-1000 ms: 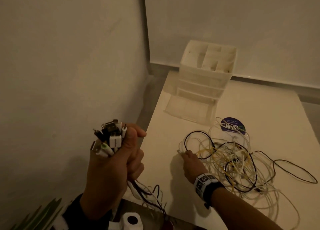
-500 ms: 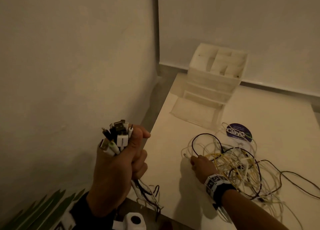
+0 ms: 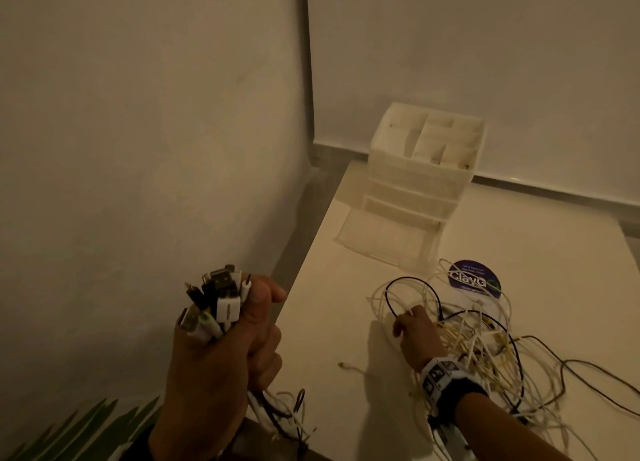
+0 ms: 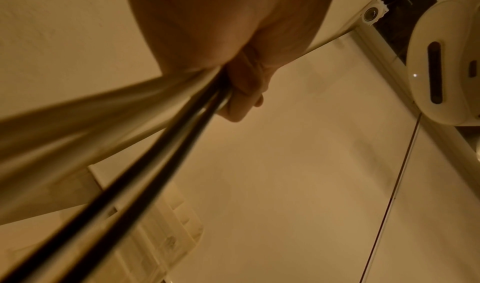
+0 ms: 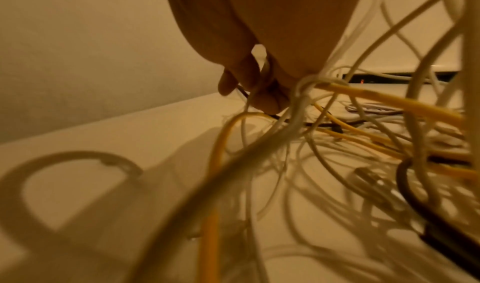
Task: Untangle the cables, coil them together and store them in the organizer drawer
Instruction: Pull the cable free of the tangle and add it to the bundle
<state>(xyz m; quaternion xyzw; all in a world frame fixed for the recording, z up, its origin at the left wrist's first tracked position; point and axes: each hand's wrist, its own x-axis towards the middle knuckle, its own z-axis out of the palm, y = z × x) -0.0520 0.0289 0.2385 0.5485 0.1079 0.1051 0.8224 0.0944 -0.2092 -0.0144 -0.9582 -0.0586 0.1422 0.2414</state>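
1. Up by the wall, my left hand (image 3: 221, 353) is fisted tight around a bunch of black and white cable plugs (image 3: 216, 301).
2. My right hand (image 3: 417, 332) pinches strands in the tangled white, yellow and black cables (image 3: 485, 342) on the white table (image 3: 332, 322).
3. Behind them, the white plastic organizer's bottom drawer (image 3: 381, 240) stands pulled out.

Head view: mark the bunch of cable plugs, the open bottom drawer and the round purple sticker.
Bunch of cable plugs (image 3: 223, 304), head view, white USB plug.
Open bottom drawer (image 3: 382, 237), head view, drawer floor.
Round purple sticker (image 3: 472, 278), head view, white lettering.
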